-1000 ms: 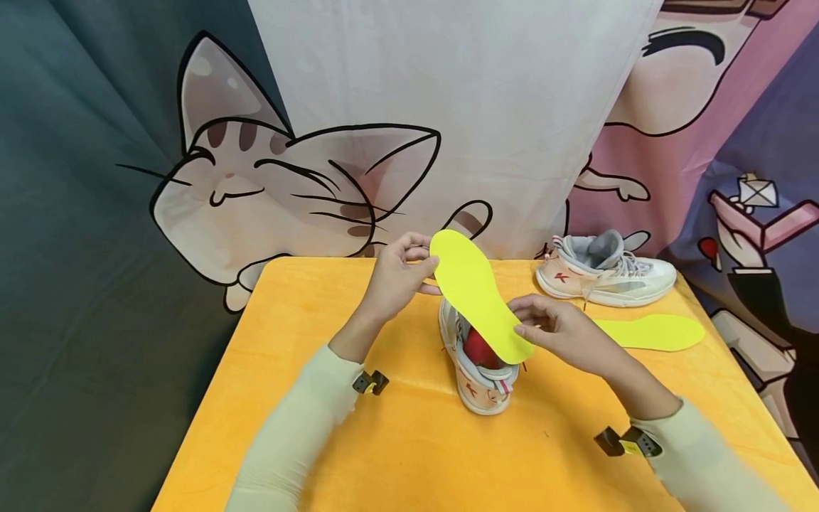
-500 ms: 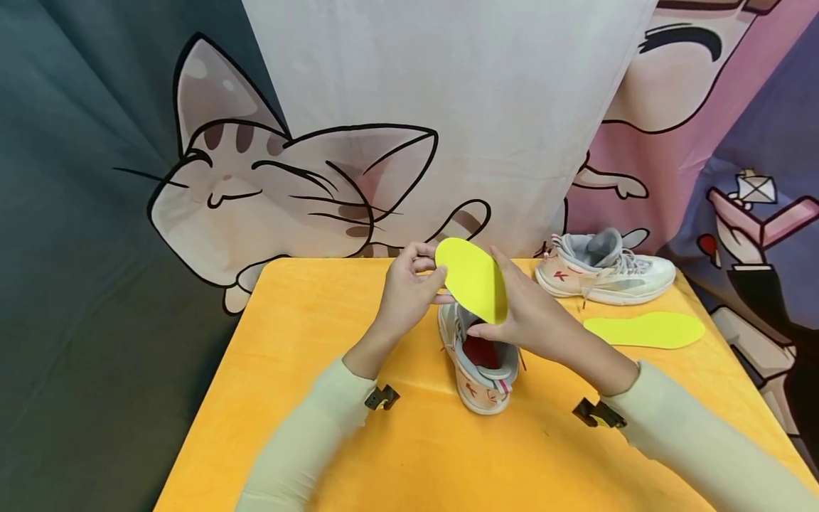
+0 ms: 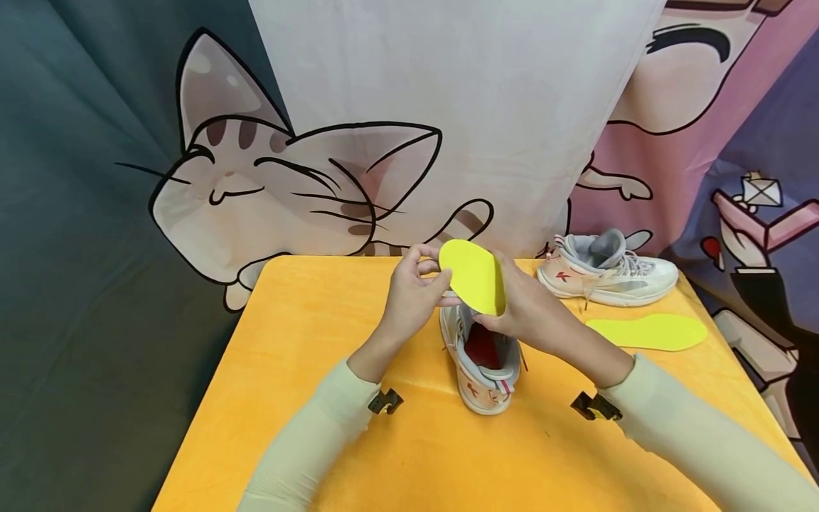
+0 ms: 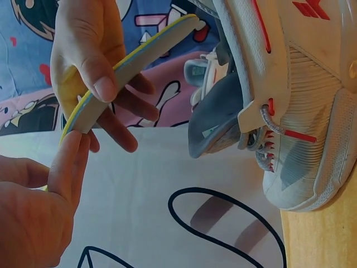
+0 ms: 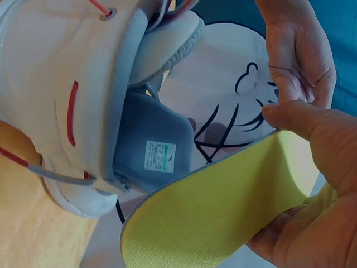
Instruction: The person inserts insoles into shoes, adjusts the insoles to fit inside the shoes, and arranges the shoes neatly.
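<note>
Item, yellow insole (image 3: pixel 470 274): one, held aloft and tilted between two hands, above the far part of the near shoe and outside it; yellow face to the head view, greyish face to the left wrist view; bowed somewhat along its length; which end is the toe end, not certain.

Left hand (image 3: pixel 416 288): grip narrowed to a pinch, thumb and fingers at one rounded end of the insole.
Right hand (image 3: pixel 531 299): grip wider, thumb along one edge and fingers curled round the other, spanning the insole's breadth.

Near shoe (image 3: pixel 484 400): upright on the desk (image 3: pixel 333 320), heel towards the person; red interior (image 3: pixel 481 347) visible through the collar; grey tongue (image 5: pixel 145 128) standing away from the collar, label (image 5: pixel 160 156) upon it; toe hidden behind the hands.

Second insole (image 3: pixel 649 332): flat on the desk, right of the hands; untouched.
Second shoe (image 3: pixel 640 282): at the far right of the desk, behind the second insole.

Step in hand, as judged: readying the insole for the near shoe, shaping or turning it by hand; insertion not begun.
Next move, as judged: calls for toe end foremost, yellow face upward, the insole kept narrow enough to pass collar and tongue; then the left hand's release, the right guiding it forward; chief hazard, a front edge folding under or snagging on the tongue.
</note>
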The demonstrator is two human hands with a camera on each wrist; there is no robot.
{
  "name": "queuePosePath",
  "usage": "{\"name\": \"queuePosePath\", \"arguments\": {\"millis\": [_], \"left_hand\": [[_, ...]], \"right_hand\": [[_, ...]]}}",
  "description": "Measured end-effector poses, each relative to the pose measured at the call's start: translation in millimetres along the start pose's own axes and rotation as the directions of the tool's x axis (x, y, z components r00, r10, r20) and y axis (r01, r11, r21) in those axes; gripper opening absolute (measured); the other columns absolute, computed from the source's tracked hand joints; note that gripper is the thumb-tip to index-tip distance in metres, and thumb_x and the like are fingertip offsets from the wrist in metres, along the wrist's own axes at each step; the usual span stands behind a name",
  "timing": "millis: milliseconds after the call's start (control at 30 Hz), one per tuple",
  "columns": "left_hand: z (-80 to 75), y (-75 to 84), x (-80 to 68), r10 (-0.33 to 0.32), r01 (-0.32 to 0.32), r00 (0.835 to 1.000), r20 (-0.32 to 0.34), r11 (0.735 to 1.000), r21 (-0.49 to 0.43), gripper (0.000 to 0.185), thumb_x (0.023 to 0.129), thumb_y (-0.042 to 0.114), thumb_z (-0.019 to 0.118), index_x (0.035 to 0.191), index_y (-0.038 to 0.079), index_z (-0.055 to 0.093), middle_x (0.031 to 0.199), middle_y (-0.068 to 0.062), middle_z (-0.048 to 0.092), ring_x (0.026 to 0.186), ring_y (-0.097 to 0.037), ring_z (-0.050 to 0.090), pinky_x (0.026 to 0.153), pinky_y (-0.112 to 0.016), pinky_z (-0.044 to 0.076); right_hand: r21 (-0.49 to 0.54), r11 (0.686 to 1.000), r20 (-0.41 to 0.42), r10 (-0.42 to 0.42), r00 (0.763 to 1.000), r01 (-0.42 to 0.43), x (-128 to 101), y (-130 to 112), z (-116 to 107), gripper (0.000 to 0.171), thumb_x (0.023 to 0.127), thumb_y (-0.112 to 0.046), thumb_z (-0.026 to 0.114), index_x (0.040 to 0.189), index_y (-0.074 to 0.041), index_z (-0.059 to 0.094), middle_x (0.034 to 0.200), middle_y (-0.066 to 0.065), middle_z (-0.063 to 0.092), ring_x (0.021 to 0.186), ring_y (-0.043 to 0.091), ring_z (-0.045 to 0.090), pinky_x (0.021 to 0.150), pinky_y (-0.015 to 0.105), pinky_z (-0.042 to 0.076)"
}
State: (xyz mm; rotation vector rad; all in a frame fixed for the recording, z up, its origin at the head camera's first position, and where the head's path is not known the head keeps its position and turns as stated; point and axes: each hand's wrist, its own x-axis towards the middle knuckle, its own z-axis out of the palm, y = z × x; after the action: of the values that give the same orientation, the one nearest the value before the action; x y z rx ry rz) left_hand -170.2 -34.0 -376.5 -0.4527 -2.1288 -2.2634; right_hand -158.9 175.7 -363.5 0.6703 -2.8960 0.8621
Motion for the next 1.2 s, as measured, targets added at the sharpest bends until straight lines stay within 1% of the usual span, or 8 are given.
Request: {"name": "queuePosePath", "arguments": {"millis": [267,500,667,867,933,1033,1100,1200], "left_hand": [[2.8,2.1,1.4,0.01,-0.009,1.0,0.02,0.998,-0.059,0.026,0.098,-0.003,0.062,0.12,-0.005,0.048,0.11,-0.029,0.065,0.087,-0.038,0.077,0.07,-0.039,0.064],[3.2,2.2,0.6,0.003,-0.001,1.0,0.03,0.998,-0.07,0.028,0.098,-0.005,0.06,0.122,-0.006,0.047,0.113,-0.029,0.064,0.093,-0.043,0.076,0.071,-0.04,0.064],[3.0,0.0,2.2,0.0,0.002,1.0,0.02,0.998,-0.067,0.03,0.098,-0.005,0.061,0.124,-0.006,0.047,0.114,-0.028,0.064,0.094,-0.039,0.076,0.073,-0.039,0.064],[3.1,-2.6,3.4,-0.015,0.016,1.0,0.02,0.996,-0.083,0.033,0.096,-0.006,0.062,0.124,-0.005,0.045,0.115,-0.027,0.064,0.093,-0.035,0.076,0.075,-0.039,0.064],[3.4,-3.0,3.8,-0.021,0.023,1.0,0.021,0.996,-0.084,0.037,0.096,-0.006,0.063,0.127,-0.004,0.044,0.116,-0.026,0.063,0.094,-0.035,0.076,0.075,-0.039,0.064],[4.4,-3.3,4.3,-0.025,0.027,0.999,0.026,0.996,-0.079,0.045,0.095,-0.008,0.064,0.134,-0.001,0.043,0.12,-0.026,0.063,0.096,-0.036,0.076,0.075,-0.039,0.064],[5.5,-3.7,4.5,-0.022,0.025,0.999,0.037,0.997,-0.072,0.05,0.094,-0.008,0.064,0.138,0.001,0.043,0.123,-0.025,0.062,0.099,-0.036,0.075,0.076,-0.039,0.064],[7.5,-4.8,3.9,-0.016,0.019,0.999,0.051,0.997,-0.068,0.053,0.094,-0.01,0.064,0.141,0.001,0.043,0.127,-0.026,0.06,0.102,-0.036,0.074,0.078,-0.04,0.063]], "right_hand": [[-0.022,0.999,0.002,-0.024,1.0,0.024,-0.9,4.1,-9.4,0.093,0.078,-0.026,0.091,0.148,-0.003,0.035,0.103,0.013,0.061,0.085,0.026,0.06,0.07,0.037,0.053],[-0.038,0.998,0.004,-0.054,0.999,0.055,-3.5,6.6,-16.1,0.091,0.08,-0.021,0.088,0.152,-0.002,0.036,0.112,0.015,0.063,0.087,0.028,0.06,0.073,0.04,0.053],[-0.047,0.997,0.014,-0.054,0.998,0.055,-4.3,6.6,-21.4,0.087,0.084,-0.021,0.086,0.153,0.003,0.037,0.121,0.02,0.065,0.09,0.03,0.061,0.075,0.042,0.054],[-0.062,0.992,0.006,-0.108,0.994,0.108,-5.4,8.8,-28.2,0.075,0.088,-0.019,0.083,0.149,0.001,0.045,0.122,0.019,0.068,0.087,0.027,0.06,0.073,0.039,0.052],[-0.084,0.989,0.007,-0.125,0.992,0.125,-5.0,10.3,-30.8,0.072,0.088,-0.019,0.083,0.148,0.001,0.049,0.124,0.019,0.069,0.09,0.027,0.063,0.075,0.04,0.053],[-0.102,0.986,0.024,-0.127,0.992,0.129,-3.8,12.8,-35.0,0.067,0.089,-0.018,0.082,0.146,0.001,0.052,0.129,0.021,0.069,0.101,0.03,0.067,0.084,0.047,0.056],[-0.103,0.986,0.04,-0.125,0.991,0.128,-3.2,14.7,-37.5,0.064,0.091,-0.018,0.08,0.146,0.001,0.053,0.131,0.021,0.068,0.109,0.031,0.068,0.091,0.051,0.056],[-0.084,0.987,0.055,-0.135,0.989,0.139,-2.7,17.7,-39.3,0.058,0.094,-0.016,0.077,0.144,0.001,0.054,0.132,0.02,0.068,0.113,0.033,0.067,0.096,0.054,0.055]]}}
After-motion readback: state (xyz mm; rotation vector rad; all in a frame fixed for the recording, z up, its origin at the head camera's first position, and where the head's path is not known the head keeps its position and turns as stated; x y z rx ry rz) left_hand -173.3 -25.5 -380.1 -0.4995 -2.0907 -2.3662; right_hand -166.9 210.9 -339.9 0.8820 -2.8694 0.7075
